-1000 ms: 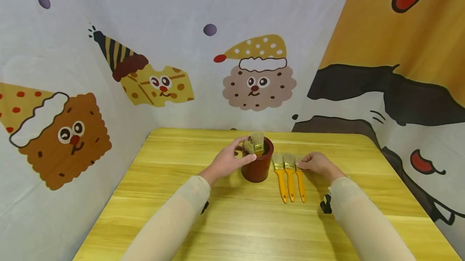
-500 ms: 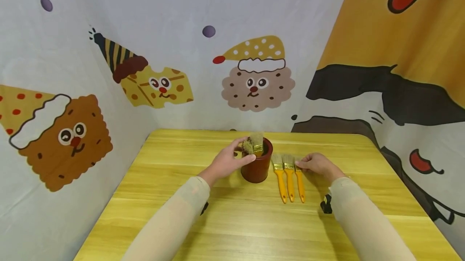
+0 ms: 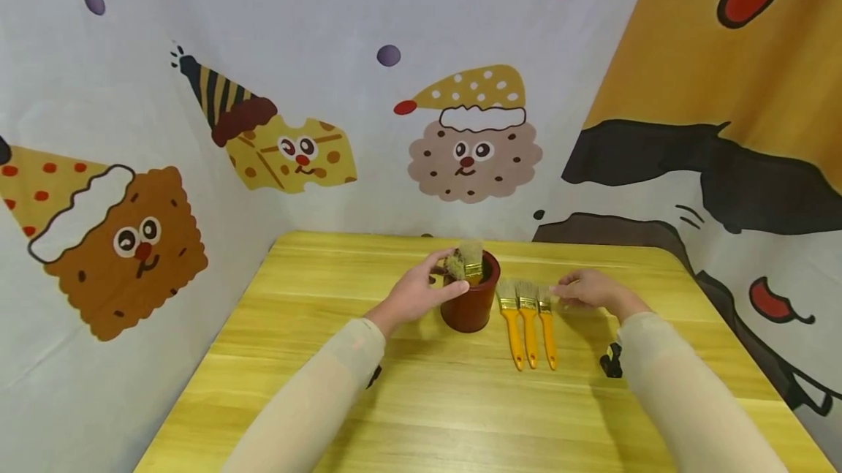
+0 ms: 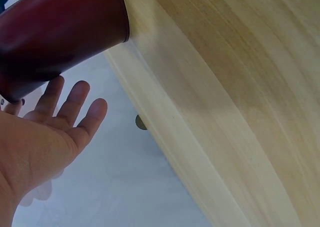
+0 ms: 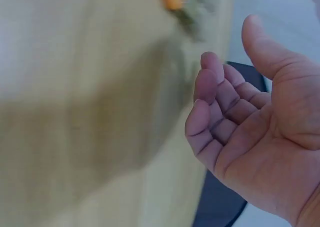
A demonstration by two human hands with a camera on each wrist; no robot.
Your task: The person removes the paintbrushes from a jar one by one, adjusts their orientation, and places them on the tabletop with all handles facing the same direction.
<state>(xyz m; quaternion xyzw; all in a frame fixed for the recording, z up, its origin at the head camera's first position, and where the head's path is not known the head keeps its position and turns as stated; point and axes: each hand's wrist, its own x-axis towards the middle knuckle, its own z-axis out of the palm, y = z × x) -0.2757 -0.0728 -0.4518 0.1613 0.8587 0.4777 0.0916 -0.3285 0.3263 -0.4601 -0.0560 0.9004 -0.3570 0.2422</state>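
Observation:
A dark red cylindrical pot [image 3: 468, 312] stands upright on the table, with bristle ends of paintbrushes [image 3: 472, 257] showing above its rim. My left hand [image 3: 417, 290] holds the pot near its top, thumb at the front and index finger behind; in the left wrist view, the other fingers [image 4: 93, 116] are loosely bent beside its wall. Three paintbrushes with orange handles [image 3: 529, 334] lie side by side right of the pot, bristles away from me. Just right of the rightmost paintbrush [image 3: 547, 316] is my right hand [image 3: 592, 289], holding nothing, its fingers loosely bent.
The yellow wooden table [image 3: 421, 407] meets a cartoon-printed cloth [image 3: 368, 217] at its back edge. More cloth hangs on the left and right. Black devices [image 3: 612, 361] sit under both wrists.
My right hand has come off the rightmost paintbrush and shifted slightly right. My left hand stays at the pot, and the three paintbrushes lie as before.

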